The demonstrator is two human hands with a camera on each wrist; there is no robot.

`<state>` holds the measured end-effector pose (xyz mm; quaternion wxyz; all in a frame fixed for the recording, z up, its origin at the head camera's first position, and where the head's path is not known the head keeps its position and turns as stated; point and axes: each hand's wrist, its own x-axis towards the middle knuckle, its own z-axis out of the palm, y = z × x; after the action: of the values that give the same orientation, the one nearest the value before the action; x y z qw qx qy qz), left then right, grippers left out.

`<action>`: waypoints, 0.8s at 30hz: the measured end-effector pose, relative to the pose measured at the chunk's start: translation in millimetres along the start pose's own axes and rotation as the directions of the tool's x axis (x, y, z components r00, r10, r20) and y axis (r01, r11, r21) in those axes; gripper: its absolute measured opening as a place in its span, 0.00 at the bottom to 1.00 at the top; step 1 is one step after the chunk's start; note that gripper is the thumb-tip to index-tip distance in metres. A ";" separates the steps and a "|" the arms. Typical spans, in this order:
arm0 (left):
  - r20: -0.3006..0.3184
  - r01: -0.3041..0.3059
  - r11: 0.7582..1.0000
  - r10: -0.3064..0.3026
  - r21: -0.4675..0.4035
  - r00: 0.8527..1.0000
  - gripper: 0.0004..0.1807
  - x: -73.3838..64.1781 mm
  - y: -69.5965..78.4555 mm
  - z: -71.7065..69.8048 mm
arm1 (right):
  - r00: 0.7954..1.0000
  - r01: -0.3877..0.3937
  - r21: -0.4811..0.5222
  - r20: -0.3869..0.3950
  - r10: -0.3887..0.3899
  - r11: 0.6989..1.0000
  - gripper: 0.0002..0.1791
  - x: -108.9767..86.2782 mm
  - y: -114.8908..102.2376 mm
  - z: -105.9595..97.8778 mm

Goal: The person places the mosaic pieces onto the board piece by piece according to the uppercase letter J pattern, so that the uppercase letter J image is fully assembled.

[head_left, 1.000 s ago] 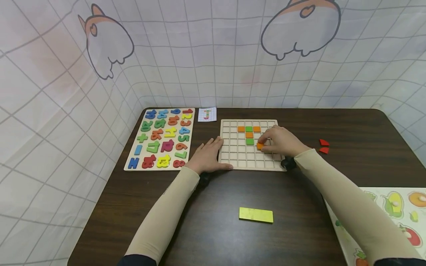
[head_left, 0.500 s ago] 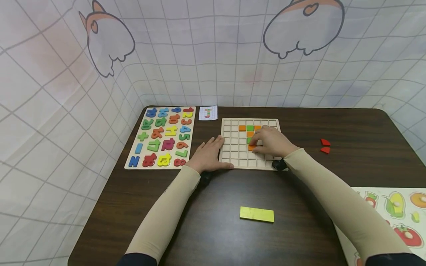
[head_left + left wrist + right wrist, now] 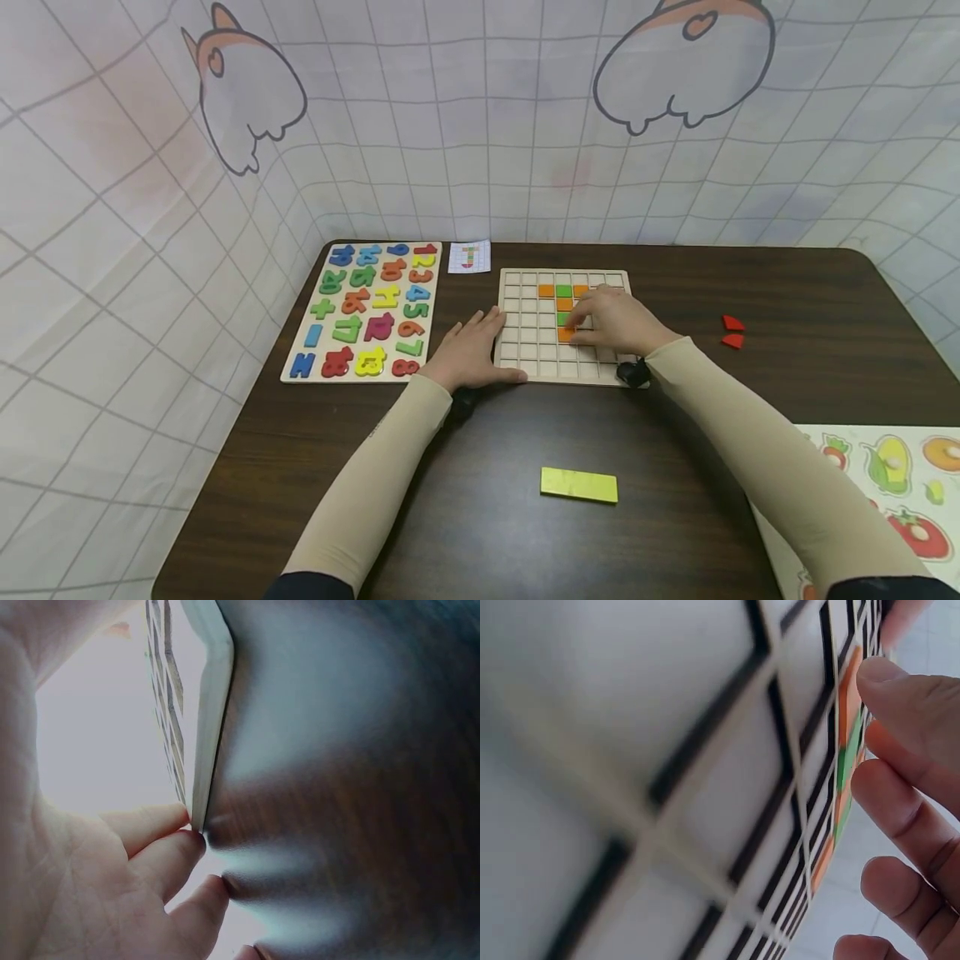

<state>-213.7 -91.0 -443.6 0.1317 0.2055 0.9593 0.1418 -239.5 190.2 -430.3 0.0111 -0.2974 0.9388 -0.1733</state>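
A square wooden grid board lies on the dark table, with orange and green square tiles in a T-like pattern. The lowest orange tile sits in the column under a green tile. My right hand is over the board, thumb and fingertips touching that tile's right side. In the right wrist view the thumb tip overlaps the orange tile, and the thumb and fingers are slightly parted. My left hand rests spread against the board's left edge; in the left wrist view its fingertips meet the board's side.
A board of colourful numbers and letters stands at the left. A small pattern card lies behind. A yellow-green block is in front, two red pieces at the right, and a vegetable picture board at the right front.
My right hand moved left, bringing the orange tile from beside the column to its lower end; since then its fingers have shifted slightly right. The left hand stays at the board's edge.
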 end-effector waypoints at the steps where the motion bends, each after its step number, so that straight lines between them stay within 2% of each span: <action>1: -0.001 0.000 1.000 0.000 -0.001 1.000 0.63 -0.2 0.3 -0.1 | 1.000 -0.021 0.007 0.002 0.021 1.000 0.12 -2.6 2.8 -1.4; 6: -0.009 0.002 1.000 -0.002 0.000 1.000 0.63 -0.7 1.0 -0.1 | 0.991 -0.137 0.045 0.006 0.136 0.990 0.13 -19.8 20.1 -11.2; 8: -0.009 0.002 1.000 -0.002 0.002 1.000 0.64 -0.9 1.1 0.1 | 0.987 -0.160 0.038 0.001 0.161 0.986 0.13 -29.4 28.5 -15.0; 15: -0.003 0.009 1.000 -0.009 -0.006 1.000 0.63 -0.8 1.2 -0.2 | 0.986 -0.165 -0.011 -0.021 0.165 0.986 0.13 -69.9 65.5 -26.9; 24: 0.006 0.006 1.000 -0.006 -0.009 1.000 0.64 -1.0 3.3 -1.3 | 0.962 -0.274 -0.080 -0.021 0.273 0.958 0.15 -115.9 105.3 -48.6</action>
<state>-212.0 -88.9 -441.2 0.1361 0.2026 0.9588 0.1452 -208.5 351.2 -429.1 0.0183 -0.1641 0.9773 -0.1328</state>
